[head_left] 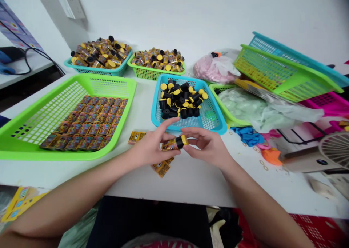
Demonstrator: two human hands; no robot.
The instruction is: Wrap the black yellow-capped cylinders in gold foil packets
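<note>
In the middle of the table my left hand (155, 146) pinches a printed yellow wrapper (169, 145) between thumb and fingers. A black cylinder with a yellow cap (181, 142) sticks out of the wrapper's right end, and my right hand (208, 146) grips its cap. Flat printed wrappers (162, 168) lie on the table below my left hand, and more (136, 136) lie behind it. Just beyond my hands, a blue basket (215, 122) holds loose black cylinders with yellow caps (184, 97).
At the left, a green basket (117, 137) holds rows of wrapped cylinders. Two baskets heaped with wrapped pieces (99, 53) (160, 59) stand at the back. Stacked baskets (272, 70), plastic bags (251, 106), balloons (248, 136) and a fan (334, 150) are on the right.
</note>
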